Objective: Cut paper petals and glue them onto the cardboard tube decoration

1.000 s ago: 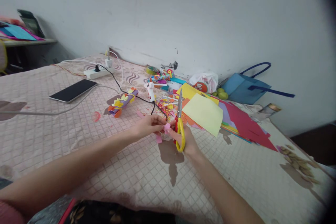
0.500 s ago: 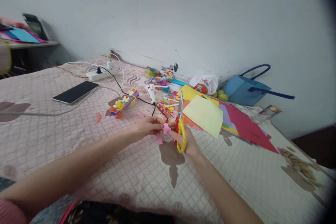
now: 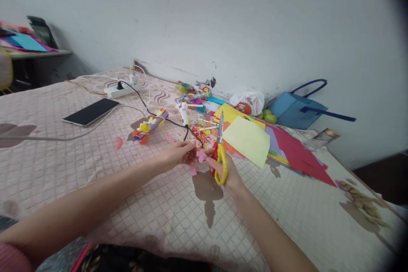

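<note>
My left hand (image 3: 178, 156) pinches a small pink paper flower (image 3: 201, 154) over the pink quilted bedspread (image 3: 95, 170). My right hand (image 3: 227, 171) grips yellow-handled scissors (image 3: 219, 151), blades pointing up and away, and its fingertips also touch the pink flower. The two hands meet at the flower. A pink scrap (image 3: 193, 170) lies just below them.
Coloured paper sheets (image 3: 251, 138) and craft scraps (image 3: 202, 127) lie beyond the hands. A white glue gun (image 3: 184, 112) with a black cord, a decorated purple roll (image 3: 149, 124), a phone (image 3: 90, 111), a power strip (image 3: 119, 89), a blue bag (image 3: 298, 108) and a plastic bag (image 3: 248, 101) lie farther back.
Both hands stay together at the pink flower; the fingers have turned it slightly. The scissors have barely shifted.
</note>
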### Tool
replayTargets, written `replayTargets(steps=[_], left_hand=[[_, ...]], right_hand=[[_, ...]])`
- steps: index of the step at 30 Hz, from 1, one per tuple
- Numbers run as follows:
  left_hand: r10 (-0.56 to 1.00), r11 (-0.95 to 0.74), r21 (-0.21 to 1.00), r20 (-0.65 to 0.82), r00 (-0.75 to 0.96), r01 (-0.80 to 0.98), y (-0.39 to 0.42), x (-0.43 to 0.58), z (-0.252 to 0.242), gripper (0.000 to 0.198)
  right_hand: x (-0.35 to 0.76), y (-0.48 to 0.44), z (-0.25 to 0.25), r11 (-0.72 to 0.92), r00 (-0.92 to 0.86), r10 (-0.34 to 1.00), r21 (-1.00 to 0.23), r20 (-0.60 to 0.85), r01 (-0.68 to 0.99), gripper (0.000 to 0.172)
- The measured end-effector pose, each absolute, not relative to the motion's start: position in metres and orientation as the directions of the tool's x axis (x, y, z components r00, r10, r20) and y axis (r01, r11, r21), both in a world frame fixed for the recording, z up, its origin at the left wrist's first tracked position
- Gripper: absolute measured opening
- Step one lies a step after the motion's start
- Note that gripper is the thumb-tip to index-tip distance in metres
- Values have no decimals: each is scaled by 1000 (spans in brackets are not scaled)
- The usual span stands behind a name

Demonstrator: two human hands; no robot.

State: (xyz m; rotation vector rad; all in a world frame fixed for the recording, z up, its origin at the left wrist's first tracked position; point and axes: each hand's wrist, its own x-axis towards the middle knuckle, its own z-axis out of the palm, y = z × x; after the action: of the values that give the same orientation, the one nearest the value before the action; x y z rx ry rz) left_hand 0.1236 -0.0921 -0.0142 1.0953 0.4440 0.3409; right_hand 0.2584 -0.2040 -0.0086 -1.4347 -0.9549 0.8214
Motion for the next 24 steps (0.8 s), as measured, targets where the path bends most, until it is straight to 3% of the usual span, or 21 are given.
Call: replayTargets(steps=[9, 17, 24], left_hand=[[446, 273, 959, -194, 874, 74, -104, 121, -2, 35], [500, 211, 976, -155, 852, 53, -100, 123, -6, 34], [475, 130, 991, -77, 877, 17, -101, 123, -8, 33]], right_hand=[[256, -202, -6, 1, 395, 915, -981, 79, 195, 11], [259, -203, -10, -2, 412, 909, -991, 55, 137, 23], [260, -203, -8, -5, 399, 915, -986, 63, 166, 22]])
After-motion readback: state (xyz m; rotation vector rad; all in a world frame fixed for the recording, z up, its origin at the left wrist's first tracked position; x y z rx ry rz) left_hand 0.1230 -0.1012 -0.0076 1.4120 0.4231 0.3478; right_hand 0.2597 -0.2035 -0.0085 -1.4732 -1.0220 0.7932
